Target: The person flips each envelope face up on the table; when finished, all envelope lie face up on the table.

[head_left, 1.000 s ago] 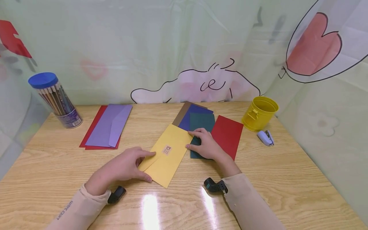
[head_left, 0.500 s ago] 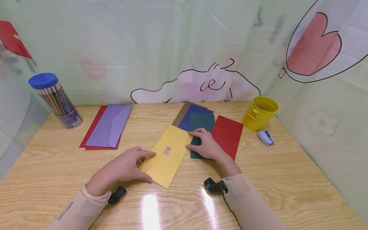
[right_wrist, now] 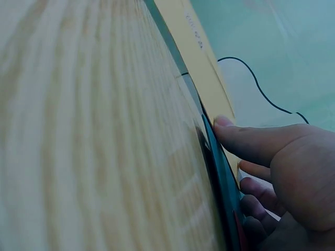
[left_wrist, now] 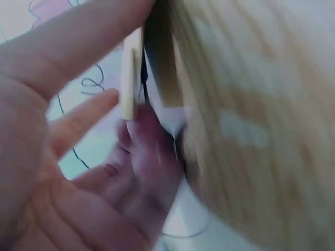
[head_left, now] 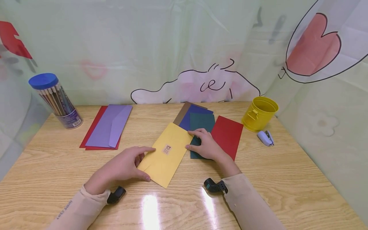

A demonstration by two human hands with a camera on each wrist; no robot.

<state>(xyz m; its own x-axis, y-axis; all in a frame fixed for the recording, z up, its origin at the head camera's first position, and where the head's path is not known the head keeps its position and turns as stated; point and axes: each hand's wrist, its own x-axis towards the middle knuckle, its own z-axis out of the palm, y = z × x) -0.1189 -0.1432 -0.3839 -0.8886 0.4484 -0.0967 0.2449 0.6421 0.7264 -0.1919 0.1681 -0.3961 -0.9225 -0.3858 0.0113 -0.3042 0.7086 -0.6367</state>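
Note:
A yellow envelope [head_left: 166,163] with a small printed sticker [head_left: 167,149] lies at a slant between both hands in the head view. My left hand [head_left: 126,164] holds its lower left edge, thumb near the bottom corner and index finger higher up. On the opposite long edge, thumb and index finger of my right hand [head_left: 205,145] grip near the upper right corner. In the left wrist view the envelope [left_wrist: 128,83] appears edge-on between thumb and fingers. From the right wrist, the thumb [right_wrist: 246,140] presses on the envelope [right_wrist: 196,63] close over the table.
Behind the yellow envelope lie brown [head_left: 181,112], blue [head_left: 191,116], dark green [head_left: 201,119] and red [head_left: 227,135] envelopes. A purple envelope [head_left: 104,127] overlaps red ones [head_left: 89,137] at left. Around them stand a pencil jar [head_left: 56,102], a yellow bucket [head_left: 258,115] and a stapler [head_left: 265,138].
The yellow envelope has shifted slightly away and tilted, and its flap line shows less. My left index finger has moved a little up along its edge. The right hand stays put.

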